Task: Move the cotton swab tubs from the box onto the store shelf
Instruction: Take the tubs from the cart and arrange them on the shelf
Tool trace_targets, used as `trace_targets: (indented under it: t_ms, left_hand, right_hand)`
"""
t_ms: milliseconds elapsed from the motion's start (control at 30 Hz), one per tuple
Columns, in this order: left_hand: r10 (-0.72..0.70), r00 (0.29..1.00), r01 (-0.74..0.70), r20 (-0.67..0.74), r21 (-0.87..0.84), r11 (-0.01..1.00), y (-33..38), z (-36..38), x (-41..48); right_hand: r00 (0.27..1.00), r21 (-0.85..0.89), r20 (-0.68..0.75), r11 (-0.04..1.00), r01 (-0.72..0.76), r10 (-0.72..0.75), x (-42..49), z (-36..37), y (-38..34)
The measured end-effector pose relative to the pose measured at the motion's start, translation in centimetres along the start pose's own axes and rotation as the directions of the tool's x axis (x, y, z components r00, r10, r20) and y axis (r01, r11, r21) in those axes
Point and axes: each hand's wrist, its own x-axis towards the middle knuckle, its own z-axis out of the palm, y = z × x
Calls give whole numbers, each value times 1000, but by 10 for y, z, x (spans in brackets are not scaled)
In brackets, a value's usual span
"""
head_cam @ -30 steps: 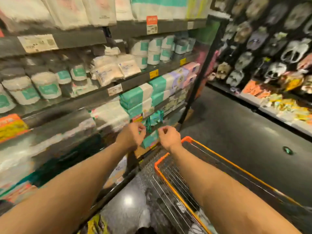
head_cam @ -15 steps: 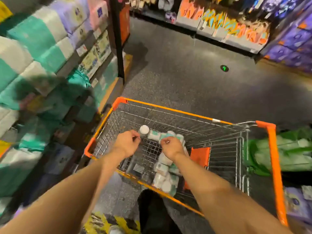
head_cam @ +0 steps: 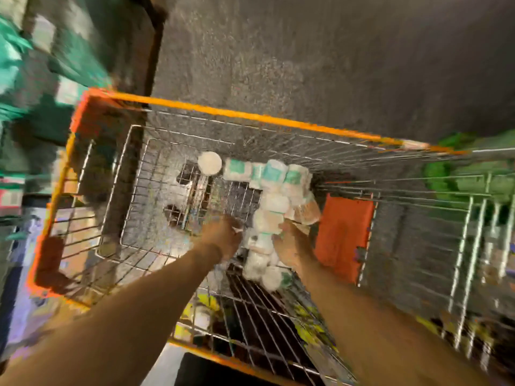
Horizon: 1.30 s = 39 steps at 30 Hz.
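Since the frame half a second before, my view had tipped further down into the cart [head_cam: 250,114] and both hands had slid from the far row of tubs to the middle of the pile. The cotton swab tubs [head_cam: 271,204] lay on the wire floor of the orange-rimmed cart: a short row across the far side, then a ragged column running back toward me. One lone tub [head_cam: 209,162] sat at the left end of that row, showing its round white lid, just beside the next one.

The left hand [head_cam: 223,238] sat against the left side of the column with its fingers curled in. The right hand [head_cam: 291,246] pressed against the right side, fingertips up at a tub. The picture was badly smeared, and I could not tell whether either hand was actually grasping a tub or only touching it.

An orange flap [head_cam: 344,232] stood in the cart just right of the right hand. The store shelf [head_cam: 33,79] was a teal and grey blur at the left edge, beyond the cart. Speckled grey floor [head_cam: 306,51] filled the top, and something green [head_cam: 459,174] showed through the wires on the right
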Motion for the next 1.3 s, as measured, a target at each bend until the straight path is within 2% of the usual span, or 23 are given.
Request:
trace_targets:
  t_ms: [167,267,367,500,567,633,700,767,867,900,933,1000,1133,1233,1300]
  left_hand:
    - [-37,994,37,107,5,999,-7,29,58]
    - [-35,993,39,109,-36,999,-9,37,78]
    - [-57,990,69,127,-93,993,-16,45,91]
    - [-73,989,92,129,-152,984,-26,42,92]
    - [-32,993,50,117,-154,987,-27,34,89]
    - [15,994,3,107,-169,986,-27,25,86]
    - [33,997,-18,68,-211,977,-28,19,89]
    - [-16,1000,11,-15,-293,956,-32,14,94]
    - [-129,988,91,-82,-363,927,-41,10,101]
    - [-149,985,106,-91,-365,925,-45,10,104]
    - [-159,982,112,-99,-372,922,-47,10,106]
    - [-180,979,128,-91,-409,904,-53,12,111]
    - [-223,971,165,-83,-441,882,-64,18,117]
    - [-239,964,165,-114,-448,879,-70,21,118]
    - [-251,962,175,-106,-466,867,-72,21,117]
  right_hand:
    - [996,-46,-40,996,-75,74,71,36,4]
    - [995,-81,-35,992,-94,92,100,60,7]
    - [988,-105,-108,987,-121,110,111,76,8]
    - [981,37,-191,999,-25,32,101,70,0]
    - [987,146,-160,989,21,3,93,60,-10]
    - [999,295,-38,956,-3,14,85,50,-24]
    - [995,351,94,936,-17,-17,82,46,-35]
    - [998,326,56,945,5,-25,86,49,-39]
    - [960,171,-276,985,-9,56,103,56,-28]
    - [934,70,-356,997,-19,42,110,56,-22]
    - [928,-39,-372,999,-19,3,117,58,-16]
    - [939,-214,-341,977,-20,-55,131,63,-8]
    - [938,-410,-324,912,-21,-124,147,79,-9]
    - [961,-324,-273,945,-46,-47,159,85,-14]
    - [987,-243,-162,969,-41,1,166,84,-15]
